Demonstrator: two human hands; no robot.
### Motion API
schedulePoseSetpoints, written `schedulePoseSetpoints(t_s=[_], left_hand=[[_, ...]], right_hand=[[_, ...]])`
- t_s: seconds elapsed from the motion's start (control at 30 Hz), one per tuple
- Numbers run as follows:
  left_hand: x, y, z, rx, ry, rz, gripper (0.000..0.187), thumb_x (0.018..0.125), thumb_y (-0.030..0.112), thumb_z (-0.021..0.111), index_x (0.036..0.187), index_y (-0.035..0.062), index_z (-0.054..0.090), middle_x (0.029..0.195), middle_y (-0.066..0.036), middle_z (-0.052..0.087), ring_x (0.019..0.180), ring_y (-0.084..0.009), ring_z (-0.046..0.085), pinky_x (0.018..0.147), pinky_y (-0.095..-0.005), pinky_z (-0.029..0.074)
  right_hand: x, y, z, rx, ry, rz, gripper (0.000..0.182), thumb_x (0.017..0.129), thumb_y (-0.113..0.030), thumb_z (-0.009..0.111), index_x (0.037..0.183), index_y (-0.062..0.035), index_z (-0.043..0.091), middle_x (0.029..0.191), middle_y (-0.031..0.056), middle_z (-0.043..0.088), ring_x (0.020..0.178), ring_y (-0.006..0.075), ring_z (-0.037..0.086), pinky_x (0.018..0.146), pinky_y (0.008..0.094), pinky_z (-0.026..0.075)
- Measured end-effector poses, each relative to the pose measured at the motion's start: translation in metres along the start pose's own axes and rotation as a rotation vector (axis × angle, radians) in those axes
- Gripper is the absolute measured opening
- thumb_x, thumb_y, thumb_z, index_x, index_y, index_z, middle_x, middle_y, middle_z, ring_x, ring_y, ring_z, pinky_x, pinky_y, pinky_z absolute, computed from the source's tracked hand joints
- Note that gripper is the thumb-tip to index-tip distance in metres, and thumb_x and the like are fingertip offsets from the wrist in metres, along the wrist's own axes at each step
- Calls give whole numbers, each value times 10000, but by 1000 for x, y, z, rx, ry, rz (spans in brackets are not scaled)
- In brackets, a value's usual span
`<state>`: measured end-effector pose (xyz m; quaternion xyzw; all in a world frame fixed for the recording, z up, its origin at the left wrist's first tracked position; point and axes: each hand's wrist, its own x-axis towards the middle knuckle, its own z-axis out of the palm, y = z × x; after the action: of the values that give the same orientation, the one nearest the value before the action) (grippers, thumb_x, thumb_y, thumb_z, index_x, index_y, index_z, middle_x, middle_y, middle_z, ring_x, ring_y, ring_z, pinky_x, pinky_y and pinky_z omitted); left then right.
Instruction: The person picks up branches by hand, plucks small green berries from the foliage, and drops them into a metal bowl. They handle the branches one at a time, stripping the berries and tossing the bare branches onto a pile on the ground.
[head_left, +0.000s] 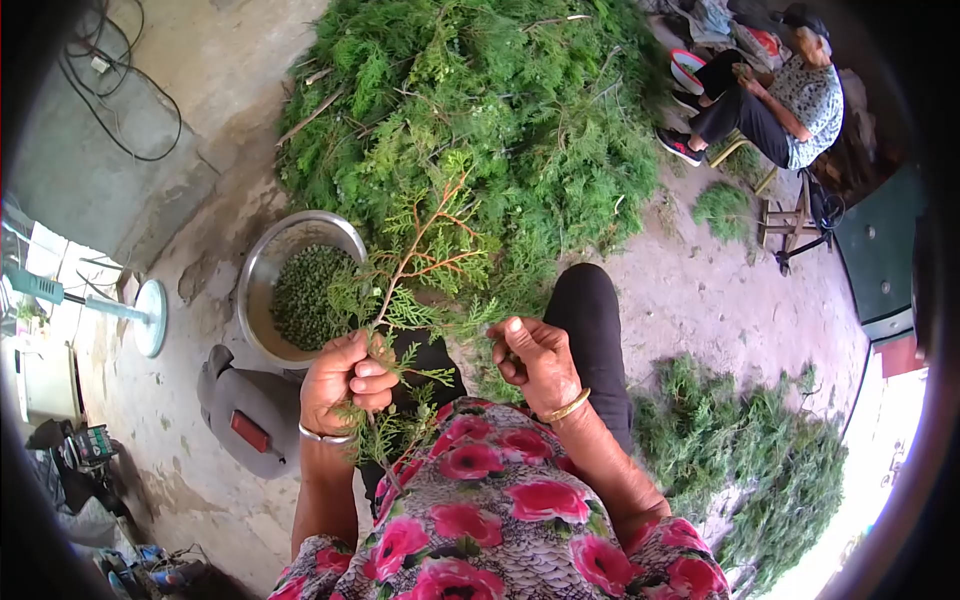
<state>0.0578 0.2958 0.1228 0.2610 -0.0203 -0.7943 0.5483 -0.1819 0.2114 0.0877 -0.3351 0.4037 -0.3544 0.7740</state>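
Observation:
My left hand [345,388] is closed round the stem of a leafy evergreen sprig [402,262], which looks like cypress or arborvitae. Its reddish-brown forked twigs point up and away from me. To the right of the sprig is my right hand [537,366], fingers curled in and thumb pressed on them; what they hold, if anything, is hidden. Beyond my left hand stands a wide metal basin [251,312], partly filled with small round green cones or berries [308,292]. Sprig tips overlap the basin's right side.
A large heap of evergreen branches [470,110] lies ahead, and another pile [745,460] lies at right. A seated person [775,105] is at upper right near a red-rimmed bowl [687,70]. On the left are a dark grey seat-like object [262,395] with a red phone-like item [250,431], and a fan [150,318].

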Motion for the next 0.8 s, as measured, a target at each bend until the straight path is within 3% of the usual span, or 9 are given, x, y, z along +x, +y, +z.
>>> schedulePoseSetpoints(t_s=[0.1, 0.17, 0.23, 0.37, 0.47, 0.5, 0.57, 0.7, 0.8], left_hand=[[-1, 0, 8, 103, -31, 88, 141, 886, 170, 557, 810, 55, 531, 633, 6, 435, 484, -62, 363, 405, -190, 260], [-3, -2, 22, 151, 47, 151, 152, 869, 150, 579, 788, 41, 510, 634, -18, 447, 489, -82, 392, 407, -200, 287], [-1, -6, 32, 389, 154, 331, 177, 863, 150, 592, 771, 34, 496, 625, -24, 458, 485, -93, 410, 408, -212, 311], [3, -16, 45, 533, 255, 389, 197, 859, 141, 600, 734, 29, 496, 589, -23, 468, 472, -88, 407, 411, -214, 310], [5, -28, 51, 602, 279, 423, 221, 854, 137, 609, 700, 36, 487, 585, -20, 476, 474, -74, 407, 409, -213, 301], [6, -32, 51, 629, 272, 437, 228, 856, 136, 606, 692, 39, 481, 584, -20, 478, 470, -72, 406, 408, -215, 301], [9, -38, 48, 697, 257, 428, 275, 872, 151, 588, 652, 47, 460, 548, -11, 463, 450, -64, 393, 401, -209, 289], [12, -46, 48, 740, 251, 422, 287, 877, 157, 578, 640, 43, 461, 533, -7, 454, 445, -59, 383, 399, -212, 287], [12, -47, 45, 757, 243, 398, 284, 880, 155, 574, 644, 39, 466, 537, -7, 457, 443, -59, 379, 398, -216, 286]], right_hand=[[-1, -4, 7, 42, 179, -143, 248, 906, -231, 567, 854, 8, 609, 627, 24, 530, 453, 58, 377, 405, 191, 260], [-2, -12, 6, 9, 88, -216, 225, 894, -202, 584, 832, 13, 608, 602, 15, 514, 442, 49, 352, 400, 194, 246], [-10, -25, 18, 3, 22, -207, 185, 878, -157, 601, 842, 23, 616, 578, 3, 498, 440, 37, 335, 400, 191, 235], [-17, -39, 49, -1, -117, -126, 171, 847, -112, 637, 932, 37, 632, 558, -30, 481, 448, 21, 356, 405, 182, 248], [-9, -38, 63, -313, -43, -420, 239, 780, -83, 705, 990, 11, 640, 561, -88, 440, 485, -4, 358, 427, 174, 269], [-7, -38, 67, -315, -48, -422, 239, 780, -83, 705, 990, 11, 640, 561, -88, 440, 485, -4, 358, 427, 174, 269], [-4, -40, 76, -474, 1, -540, 292, 733, -46, 732, 1007, -17, 638, 577, -53, 476, 495, 27, 355, 447, 195, 320], [5, -36, 76, -838, 24, -681, 230, 742, -45, 713, 945, -17, 608, 562, 26, 528, 499, 57, 460, 458, 232, 392], [7, -33, 74, -733, 27, -677, 145, 782, -72, 677, 873, -11, 582, 573, 59, 563, 498, 91, 509, 463, 252, 416]])
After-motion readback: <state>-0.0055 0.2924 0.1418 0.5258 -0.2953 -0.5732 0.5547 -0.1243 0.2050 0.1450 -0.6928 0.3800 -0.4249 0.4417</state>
